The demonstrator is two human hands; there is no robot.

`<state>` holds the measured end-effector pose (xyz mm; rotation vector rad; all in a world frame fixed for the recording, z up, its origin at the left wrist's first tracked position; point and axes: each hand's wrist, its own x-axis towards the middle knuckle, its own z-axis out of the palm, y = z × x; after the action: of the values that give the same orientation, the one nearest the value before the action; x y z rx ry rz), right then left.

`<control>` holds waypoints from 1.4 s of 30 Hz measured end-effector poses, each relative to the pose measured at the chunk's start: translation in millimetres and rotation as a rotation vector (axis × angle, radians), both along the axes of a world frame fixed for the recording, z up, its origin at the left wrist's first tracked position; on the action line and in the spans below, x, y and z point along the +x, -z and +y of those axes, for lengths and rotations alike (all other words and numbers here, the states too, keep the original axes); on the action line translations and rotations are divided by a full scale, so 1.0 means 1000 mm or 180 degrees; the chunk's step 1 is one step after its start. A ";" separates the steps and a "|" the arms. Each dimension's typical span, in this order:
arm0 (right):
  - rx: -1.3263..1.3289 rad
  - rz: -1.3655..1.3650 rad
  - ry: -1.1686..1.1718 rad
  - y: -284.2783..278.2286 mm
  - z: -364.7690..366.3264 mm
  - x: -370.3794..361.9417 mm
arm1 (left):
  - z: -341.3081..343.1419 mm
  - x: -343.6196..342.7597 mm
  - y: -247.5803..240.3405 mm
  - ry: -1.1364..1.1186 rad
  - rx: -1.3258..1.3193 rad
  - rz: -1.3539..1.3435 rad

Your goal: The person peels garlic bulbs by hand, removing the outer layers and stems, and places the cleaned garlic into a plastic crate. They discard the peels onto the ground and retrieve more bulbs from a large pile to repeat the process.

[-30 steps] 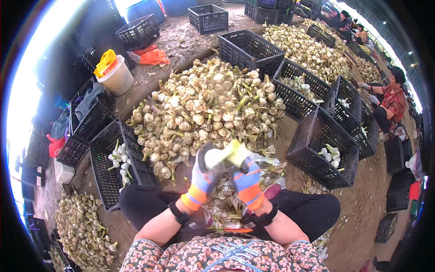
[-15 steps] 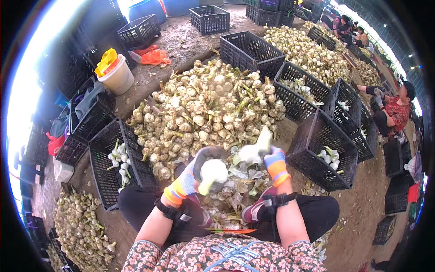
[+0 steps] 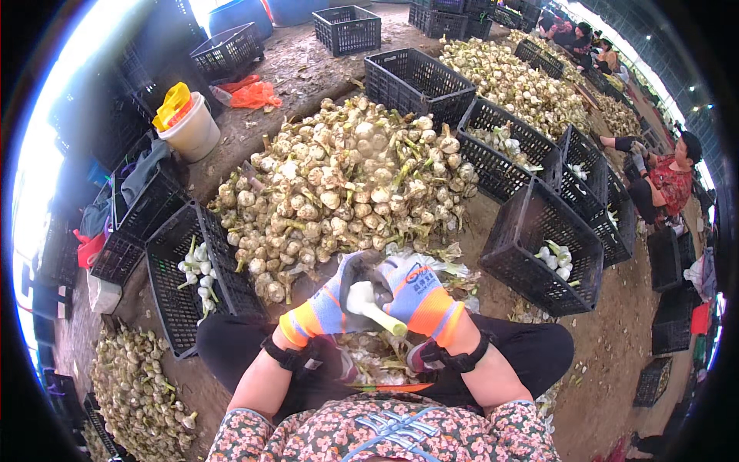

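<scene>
My left hand (image 3: 327,296), in a grey, blue and orange work glove, is closed around a white garlic bulb (image 3: 360,297). A short pale green stem points from the bulb to the lower right. My right hand (image 3: 419,292), gloved alike, is curled against the bulb's right side; its fingertips are partly hidden. Both hands meet above my lap, between my bent knees. Just beyond them lies a large heap of unpeeled garlic (image 3: 346,177), brownish with stems attached. Loose peeled skins (image 3: 377,354) lie on the ground beneath my hands.
A black crate (image 3: 192,269) with white garlic bulbs stands left, another crate (image 3: 546,246) right. More black crates (image 3: 419,85) stand beyond the heap. A white bucket (image 3: 190,131) is at far left. A smaller garlic pile (image 3: 138,393) lies lower left. A person (image 3: 670,185) sits far right.
My right hand has moved left to the bulb; the pale leafy skin it held is out of it. The bulb's stem has swung from lower left to lower right.
</scene>
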<state>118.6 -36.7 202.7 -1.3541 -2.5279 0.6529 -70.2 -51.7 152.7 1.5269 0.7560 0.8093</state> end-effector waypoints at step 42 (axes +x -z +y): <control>-0.0747 0.3107 0.2329 0.227 0.243 0.016 | 0.036 0.012 0.075 -0.2343 -0.0144 -0.0993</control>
<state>134.4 206.6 -23.9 -1.3936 -1.1337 1.0864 -58.5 -15.8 78.0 1.0286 1.1026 1.5187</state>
